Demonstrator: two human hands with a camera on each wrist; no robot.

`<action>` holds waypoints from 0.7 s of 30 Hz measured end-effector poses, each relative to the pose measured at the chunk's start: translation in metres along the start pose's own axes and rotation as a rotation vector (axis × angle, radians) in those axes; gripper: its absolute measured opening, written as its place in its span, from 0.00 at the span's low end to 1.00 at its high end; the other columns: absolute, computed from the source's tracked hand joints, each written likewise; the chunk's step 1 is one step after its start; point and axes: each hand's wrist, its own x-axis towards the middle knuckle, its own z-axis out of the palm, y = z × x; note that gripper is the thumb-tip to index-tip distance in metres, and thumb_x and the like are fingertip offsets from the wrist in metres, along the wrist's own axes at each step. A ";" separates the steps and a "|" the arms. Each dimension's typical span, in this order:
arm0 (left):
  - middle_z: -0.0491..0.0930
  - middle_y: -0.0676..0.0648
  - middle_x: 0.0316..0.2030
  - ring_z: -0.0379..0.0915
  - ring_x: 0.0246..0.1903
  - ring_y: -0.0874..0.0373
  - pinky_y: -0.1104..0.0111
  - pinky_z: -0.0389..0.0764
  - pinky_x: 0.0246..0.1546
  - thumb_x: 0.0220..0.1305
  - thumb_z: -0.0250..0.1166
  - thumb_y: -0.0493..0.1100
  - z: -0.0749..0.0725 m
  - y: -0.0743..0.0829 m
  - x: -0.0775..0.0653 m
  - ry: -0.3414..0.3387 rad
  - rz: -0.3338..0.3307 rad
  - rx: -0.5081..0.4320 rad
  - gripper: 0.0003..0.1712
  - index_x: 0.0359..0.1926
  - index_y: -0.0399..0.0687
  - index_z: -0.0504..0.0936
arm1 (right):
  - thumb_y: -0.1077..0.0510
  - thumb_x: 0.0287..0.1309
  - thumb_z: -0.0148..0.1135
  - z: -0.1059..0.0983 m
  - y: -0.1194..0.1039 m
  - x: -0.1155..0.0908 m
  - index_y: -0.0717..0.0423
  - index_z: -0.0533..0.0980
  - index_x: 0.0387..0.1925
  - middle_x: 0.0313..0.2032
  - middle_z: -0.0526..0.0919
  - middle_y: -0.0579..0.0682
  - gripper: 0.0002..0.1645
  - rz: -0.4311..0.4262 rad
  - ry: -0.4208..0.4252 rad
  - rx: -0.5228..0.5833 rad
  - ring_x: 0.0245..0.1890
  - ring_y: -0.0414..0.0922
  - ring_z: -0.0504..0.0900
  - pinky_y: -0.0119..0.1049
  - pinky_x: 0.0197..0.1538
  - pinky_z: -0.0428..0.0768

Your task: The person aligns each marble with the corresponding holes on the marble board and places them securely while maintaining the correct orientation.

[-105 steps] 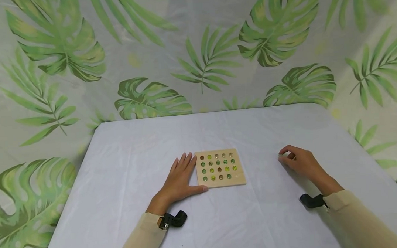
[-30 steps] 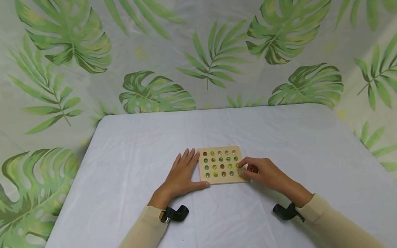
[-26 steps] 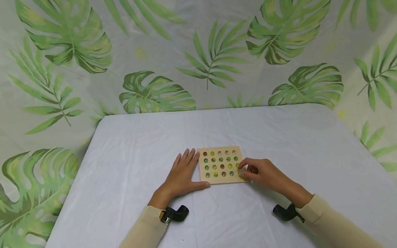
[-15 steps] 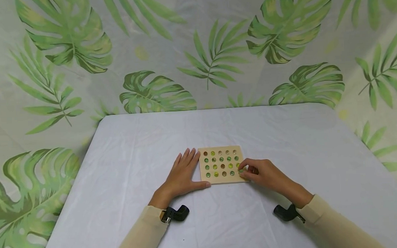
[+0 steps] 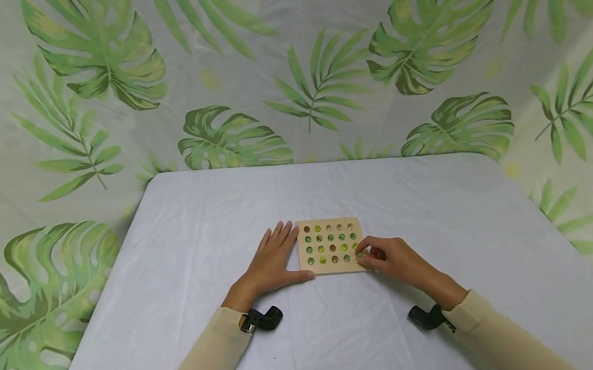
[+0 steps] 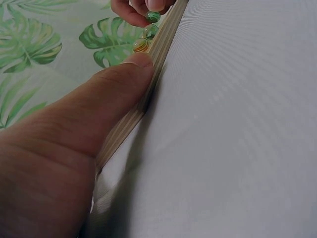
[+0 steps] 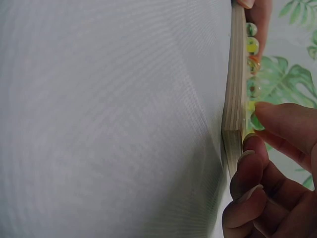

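A light wooden board (image 5: 332, 269) lies on the table, with several rows of glass marbles in its hollows, green, yellow, brown and clear. My left hand (image 5: 264, 270) rests along its left side with fingers straight; the thumb (image 6: 116, 82) lies at the near edge. At the board's near right corner my right hand (image 5: 393, 256) pinches a green marble (image 6: 153, 17) between thumb and index finger. That marble sits low, right at the corner hollow, at the end of the near row. The other right fingers (image 7: 247, 173) are curled beside the board's edge.
A white cloth (image 5: 218, 210) covers the table, with some creases. Behind it hangs a leaf-patterned curtain (image 5: 322, 84). Black wrist cameras (image 5: 268, 318) are strapped at both cream sleeves (image 5: 209, 349).
My right hand has come from the right side of the table to the board's near right corner. Over the last second it has barely moved. The left hand has kept its place.
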 end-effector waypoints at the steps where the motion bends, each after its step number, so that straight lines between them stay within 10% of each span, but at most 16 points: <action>1: 0.44 0.45 0.75 0.32 0.75 0.51 0.56 0.34 0.72 0.48 0.62 0.77 0.000 0.000 0.000 -0.001 0.000 0.000 0.65 0.76 0.45 0.48 | 0.55 0.60 0.66 0.000 0.000 0.000 0.47 0.80 0.43 0.21 0.75 0.40 0.09 0.001 0.000 0.003 0.19 0.35 0.71 0.29 0.25 0.71; 21: 0.44 0.45 0.75 0.32 0.75 0.51 0.55 0.34 0.72 0.48 0.60 0.78 0.001 -0.001 0.001 -0.008 0.002 0.007 0.66 0.76 0.45 0.47 | 0.54 0.58 0.68 0.004 0.001 0.000 0.46 0.80 0.42 0.23 0.75 0.39 0.09 -0.004 0.024 0.014 0.21 0.35 0.71 0.28 0.26 0.72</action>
